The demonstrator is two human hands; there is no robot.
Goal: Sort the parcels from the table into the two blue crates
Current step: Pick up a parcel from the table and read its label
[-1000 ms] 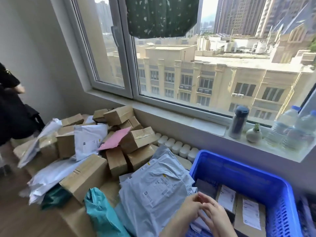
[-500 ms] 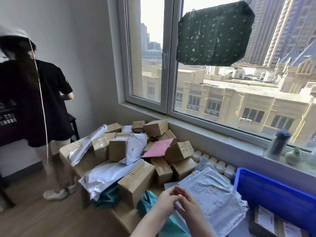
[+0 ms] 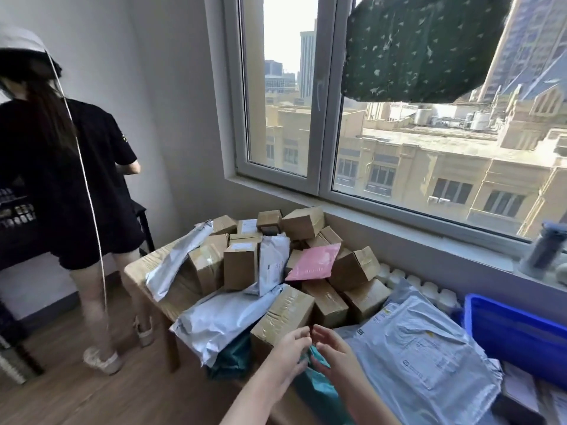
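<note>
Rightward, blue crate [image 3: 515, 332] — labelled parcels [image 3: 520, 389] inside.

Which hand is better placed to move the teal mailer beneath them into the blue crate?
Right, likely: the right hand is over the teal mailer, nearer the blue crate; the left hand sits farther away.

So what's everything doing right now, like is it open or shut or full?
Window, shut.
Front cardboard box, taped shut.
Pink envelope, lying on top of the boxes.
Grey mailer, lying flat, crinkled.
Teal bag, lying between the hands.
Blue crate, open-topped, parcels inside.
Left hand, at the teal bag, grip unclear.
Right hand, fingers spread, holding nothing.
</note>
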